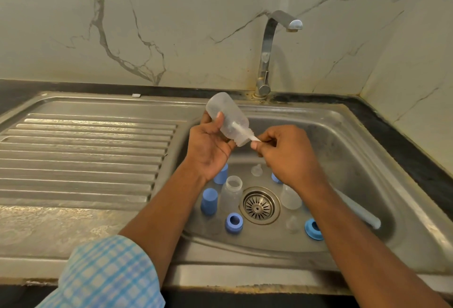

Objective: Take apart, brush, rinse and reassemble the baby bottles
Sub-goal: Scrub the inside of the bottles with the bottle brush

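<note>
My left hand (208,147) grips a clear baby bottle (226,116), tilted with its open mouth pointing down to the right over the sink basin. My right hand (285,152) pinches the white handle of a small brush (245,134) whose bristle end is inside the bottle. On the basin floor stand another open bottle (231,192) and a third clear bottle (290,197), partly behind my right arm. Blue caps (209,201) (221,175), blue rings (234,222) (313,229) and clear teats (256,170) (292,223) lie around the drain.
The steel sink (343,136) has a drain strainer (259,206) at its middle and a ribbed draining board (85,155) to the left. A chrome tap (269,48) stands behind, with no water running. A long pale blue brush handle (360,213) lies at the basin's right.
</note>
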Motion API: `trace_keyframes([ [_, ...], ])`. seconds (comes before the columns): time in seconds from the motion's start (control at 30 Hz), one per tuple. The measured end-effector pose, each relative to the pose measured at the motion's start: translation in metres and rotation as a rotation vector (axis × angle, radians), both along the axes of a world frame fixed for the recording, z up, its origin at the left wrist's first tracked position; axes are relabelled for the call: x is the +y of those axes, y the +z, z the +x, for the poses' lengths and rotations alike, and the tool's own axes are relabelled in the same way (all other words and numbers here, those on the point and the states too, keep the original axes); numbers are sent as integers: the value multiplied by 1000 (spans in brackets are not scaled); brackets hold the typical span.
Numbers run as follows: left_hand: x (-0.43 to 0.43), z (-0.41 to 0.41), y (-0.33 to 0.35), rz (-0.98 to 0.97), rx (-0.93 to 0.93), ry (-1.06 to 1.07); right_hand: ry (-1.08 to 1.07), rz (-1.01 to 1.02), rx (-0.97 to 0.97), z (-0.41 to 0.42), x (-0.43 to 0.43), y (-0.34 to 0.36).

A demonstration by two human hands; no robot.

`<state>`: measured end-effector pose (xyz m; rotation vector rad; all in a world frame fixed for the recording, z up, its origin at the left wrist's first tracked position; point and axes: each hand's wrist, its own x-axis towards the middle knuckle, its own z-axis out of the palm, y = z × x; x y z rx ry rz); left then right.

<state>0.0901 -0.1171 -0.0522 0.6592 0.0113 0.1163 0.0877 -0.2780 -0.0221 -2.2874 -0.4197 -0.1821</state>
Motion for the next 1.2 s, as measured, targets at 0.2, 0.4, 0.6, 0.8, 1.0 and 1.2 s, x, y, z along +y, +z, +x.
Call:
trace_keyframes([
  [0.2, -7, 4, -8, 190, 191, 168, -133, -239, -120, 0, 5, -1],
  [0.4, -14, -1, -8, 225, 141, 87, -156, -285, -157, 3, 4, -3],
  [0.6, 4, 6, -2, 208, 120, 178, 10, -357, -110, 1, 4, 4],
  [0.8, 24, 4, 7, 162, 13, 113, 188, -176, 191, 3, -21, 18],
  [1.0, 17, 5, -2, 9, -78, 36, 203, -13, 341, -2, -32, 20],
  [1.2, 7, 2, -2, 6, -87, -33, 181, 51, 262, -2, -15, 11],
])
